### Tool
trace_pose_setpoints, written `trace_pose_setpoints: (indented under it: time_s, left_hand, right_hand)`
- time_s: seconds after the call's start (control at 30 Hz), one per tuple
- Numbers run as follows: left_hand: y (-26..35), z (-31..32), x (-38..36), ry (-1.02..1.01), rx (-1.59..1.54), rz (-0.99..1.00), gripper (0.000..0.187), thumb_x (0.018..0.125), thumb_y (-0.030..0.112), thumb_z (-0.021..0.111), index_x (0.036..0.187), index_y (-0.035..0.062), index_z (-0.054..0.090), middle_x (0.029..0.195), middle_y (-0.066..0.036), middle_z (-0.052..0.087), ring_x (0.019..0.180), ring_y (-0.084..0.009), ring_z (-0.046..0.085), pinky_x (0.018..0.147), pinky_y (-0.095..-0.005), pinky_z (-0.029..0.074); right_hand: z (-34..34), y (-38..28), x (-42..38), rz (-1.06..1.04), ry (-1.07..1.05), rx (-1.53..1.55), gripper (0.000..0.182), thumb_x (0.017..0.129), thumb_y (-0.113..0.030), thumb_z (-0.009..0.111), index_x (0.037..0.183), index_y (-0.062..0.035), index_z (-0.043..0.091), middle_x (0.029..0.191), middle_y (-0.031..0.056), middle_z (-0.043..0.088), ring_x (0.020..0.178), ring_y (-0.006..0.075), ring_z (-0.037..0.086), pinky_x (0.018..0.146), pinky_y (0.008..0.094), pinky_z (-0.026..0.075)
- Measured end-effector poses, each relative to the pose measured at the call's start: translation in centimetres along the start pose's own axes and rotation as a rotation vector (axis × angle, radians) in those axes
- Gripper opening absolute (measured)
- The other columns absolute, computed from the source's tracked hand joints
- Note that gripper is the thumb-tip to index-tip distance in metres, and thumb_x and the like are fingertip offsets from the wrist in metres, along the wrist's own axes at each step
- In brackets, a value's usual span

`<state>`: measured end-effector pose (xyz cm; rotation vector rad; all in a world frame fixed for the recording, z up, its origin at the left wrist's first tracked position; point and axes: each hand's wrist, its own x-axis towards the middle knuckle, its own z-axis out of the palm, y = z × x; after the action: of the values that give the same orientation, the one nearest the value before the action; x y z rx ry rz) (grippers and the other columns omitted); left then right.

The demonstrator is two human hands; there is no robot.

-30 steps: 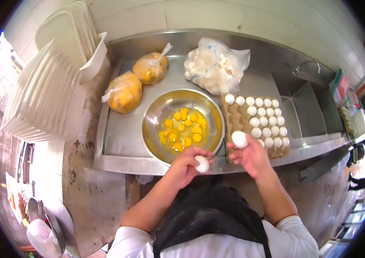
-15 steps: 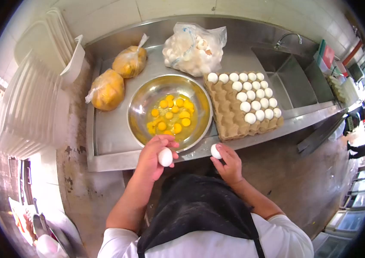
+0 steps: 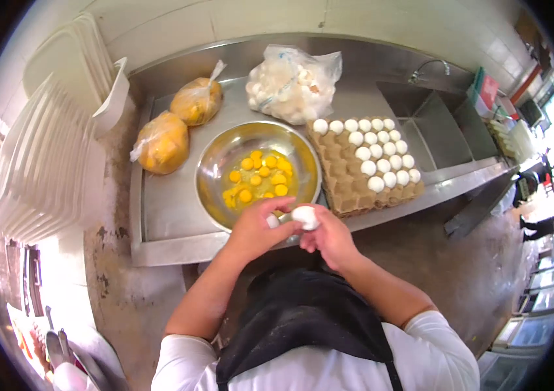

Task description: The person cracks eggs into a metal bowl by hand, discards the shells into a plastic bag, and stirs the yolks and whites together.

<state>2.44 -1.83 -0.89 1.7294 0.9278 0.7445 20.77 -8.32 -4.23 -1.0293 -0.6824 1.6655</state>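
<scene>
My left hand (image 3: 258, 228) is closed on a white egg (image 3: 272, 221), near the front rim of a steel bowl (image 3: 215, 156). Beside it, my right hand (image 3: 331, 240) holds another white egg (image 3: 305, 217), and the two hands almost meet. Several yolks (image 3: 265, 172) lie in clear egg white inside the bowl. Right of the bowl stands a cardboard egg tray (image 3: 341, 171), its left cups mostly bare and white eggs (image 3: 389, 148) filling the right part.
Behind the bowl sits a plastic bag of eggshells (image 3: 294, 81). Two bags with yellow contents (image 3: 163, 142) are at the left. A sink (image 3: 443, 127) is at the right; stacked white trays (image 3: 45, 156) stand at the far left.
Both hands have come together at the bowl's front edge, the left moving right and the right moving left and up, each still with its egg. The view has shifted slightly.
</scene>
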Motion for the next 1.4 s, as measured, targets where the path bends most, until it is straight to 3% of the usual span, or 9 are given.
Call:
trace_pose_setpoints:
  time_s: [0.07,0.23,0.43,0.5,0.83,1.0,1.07,1.17,1.4]
  left_hand:
    - [0.4,-0.4,0.4,-0.036,-0.062,-0.067,0.043,0.077,0.022,0.077,0.114,0.0028,0.066,0.104,-0.011,0.069,0.095,-0.019,0.066,0.086,-0.0316,0.049]
    - [1.0,-1.0,0.5,0.06,0.103,0.036,0.036,0.075,0.016,0.076,0.108,0.0025,0.068,0.098,-0.009,0.07,0.088,-0.0165,0.066,0.08,-0.0302,0.051]
    - [0.3,-0.9,1.1,0.184,0.186,0.04,0.035,0.072,0.018,0.076,0.103,0.0032,0.068,0.096,-0.012,0.07,0.088,-0.0222,0.068,0.08,-0.0318,0.051]
    - [-0.4,-0.7,1.4,0.27,0.219,0.075,0.035,0.072,0.027,0.071,0.101,0.007,0.07,0.095,-0.015,0.07,0.087,-0.031,0.068,0.077,-0.0375,0.053]
    - [-1.8,-1.4,2.2,0.319,0.377,0.034,0.031,0.075,0.02,0.07,0.101,0.0031,0.069,0.093,-0.015,0.07,0.087,-0.0284,0.068,0.078,-0.0345,0.052]
    - [-2.0,-3.2,2.6,0.262,0.253,-0.094,0.031,0.078,0.021,0.068,0.104,0.0024,0.069,0.094,-0.014,0.071,0.087,-0.024,0.07,0.08,-0.0323,0.052]
    - [-2.2,-3.7,3.1,0.264,0.308,-0.057,0.031,0.079,0.02,0.068,0.104,0.0025,0.069,0.094,-0.014,0.071,0.086,-0.0226,0.069,0.079,-0.0315,0.052]
    - [-1.7,-4.0,3.8,0.274,0.356,-0.017,0.034,0.079,0.019,0.068,0.109,0.0025,0.067,0.095,-0.015,0.071,0.087,-0.0207,0.069,0.079,-0.0309,0.052]
    - [-1.2,-1.7,4.4,0.293,0.095,-0.062,0.058,0.078,0.019,0.073,0.129,-0.0008,0.053,0.103,-0.017,0.069,0.096,-0.0237,0.067,0.083,-0.034,0.052]
  right_hand:
    - [0.9,-0.6,0.8,0.013,-0.018,0.012,0.046,0.102,-0.043,0.033,0.123,-0.0066,0.052,0.094,0.0057,0.062,0.065,0.0123,0.056,0.054,0.0224,0.042]
    - [2.6,-1.7,1.7,0.026,0.015,-0.091,0.046,0.102,-0.048,0.034,0.112,-0.0078,0.054,0.085,0.0028,0.058,0.063,0.0102,0.055,0.053,0.0217,0.041]
    - [3.0,-1.5,3.7,-0.026,0.036,-0.209,0.044,0.102,-0.047,0.035,0.109,-0.0076,0.054,0.08,0.0022,0.056,0.058,0.008,0.053,0.05,0.0199,0.04]
    - [2.9,-1.3,4.3,-0.024,0.035,-0.236,0.043,0.102,-0.046,0.035,0.109,-0.0076,0.055,0.079,0.0019,0.056,0.058,0.0079,0.052,0.049,0.0197,0.04]
    - [3.2,-2.9,7.1,0.121,-0.014,-0.4,0.042,0.101,-0.046,0.037,0.108,-0.0088,0.056,0.078,0.0018,0.053,0.055,0.0076,0.049,0.047,0.0221,0.04]
    - [2.8,-4.2,8.6,0.179,-0.087,-0.563,0.041,0.101,-0.045,0.039,0.11,-0.0083,0.055,0.081,0.0035,0.054,0.061,0.0107,0.054,0.052,0.0244,0.044]
    - [2.1,-3.8,9.8,-0.096,-0.176,-0.817,0.041,0.101,-0.042,0.04,0.113,-0.0054,0.054,0.085,0.0045,0.057,0.07,0.0137,0.058,0.057,0.0271,0.047]
    - [2.0,-4.6,10.3,-0.253,-0.182,-0.913,0.042,0.101,-0.042,0.041,0.115,-0.0035,0.053,0.091,0.0051,0.061,0.076,0.0157,0.06,0.061,0.0296,0.049]
    - [1.7,-6.7,9.6,0.072,-0.126,-0.625,0.04,0.099,-0.04,0.045,0.115,-0.0059,0.058,0.097,0.0067,0.065,0.077,0.0142,0.062,0.065,0.0276,0.05]
